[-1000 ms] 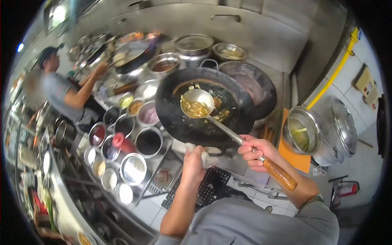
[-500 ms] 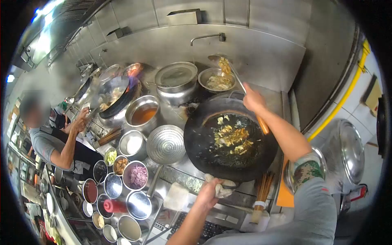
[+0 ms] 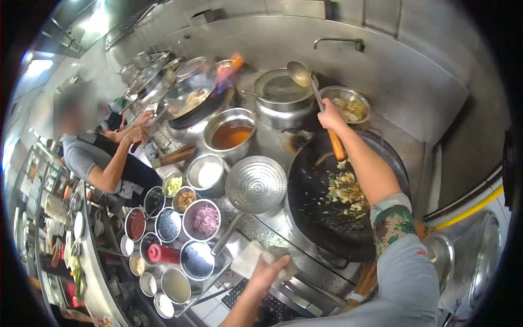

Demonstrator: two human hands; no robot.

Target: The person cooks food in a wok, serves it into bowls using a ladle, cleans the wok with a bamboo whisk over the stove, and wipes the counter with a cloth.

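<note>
My right hand [image 3: 332, 116] is closed around the shaft of a ladle [image 3: 318, 95], whose wooden end points down over the wok. The ladle's bowl is raised beside the lidded pot [image 3: 283, 90]. Behind the wok stands a metal bowl [image 3: 369, 115] of cooked food. Chopped cooked food [image 3: 346, 191] lies in the big black wok [image 3: 310, 218], partly hidden by my right forearm. My left hand [image 3: 265, 272], at the stove's front edge and apart from the wok, grips a crumpled cloth [image 3: 286, 267]. Against it lies a folded white cloth [image 3: 248, 259].
Left of the wok sit a perforated strainer [image 3: 256, 182], a pot of brown liquid [image 3: 231, 133] and several ingredient containers, one with sliced onion [image 3: 207, 219]. A co-worker [image 3: 103, 158] stands at a flaming wok [image 3: 190, 103]. A bamboo brush [image 3: 366, 280] lies at the front right.
The ladle has swung left from the food bowl toward the lidded pot. My left hand has drawn the cloth away from the wok's rim. The view has shifted.
</note>
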